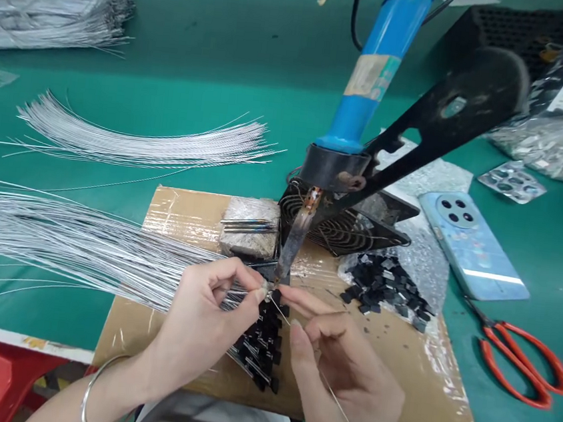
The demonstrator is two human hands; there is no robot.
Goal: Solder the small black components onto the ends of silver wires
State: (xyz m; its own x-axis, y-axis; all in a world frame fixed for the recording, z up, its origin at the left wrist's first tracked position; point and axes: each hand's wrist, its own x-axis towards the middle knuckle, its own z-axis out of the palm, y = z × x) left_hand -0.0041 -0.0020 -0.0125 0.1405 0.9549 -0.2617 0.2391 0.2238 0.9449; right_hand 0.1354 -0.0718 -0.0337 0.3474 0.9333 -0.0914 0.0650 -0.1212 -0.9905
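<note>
My left hand [199,326] pinches a thin grey wire by its end, where a small pale piece [267,291] shows at the fingertips; its exact kind is hard to make out. Directly above it is the tip [294,239] of a blue soldering iron [372,66], fixed in a black holder. Between the fingers of my right hand [346,362] runs a length of solder wire [346,416], its end reaching the iron's tip. Beneath my hands lie wires with black pieces [261,353] on their ends. The wire bundle [82,237] stretches off to the left.
Cardboard [422,407] covers the green table here. Behind the iron stands a black fan [340,227]; left of it is a wrapped block [248,238] carrying metal rods. Loose black squares [389,286], a phone [474,241] and red-handled scissors [527,364] lie right. Another wire bundle [142,143] lies behind.
</note>
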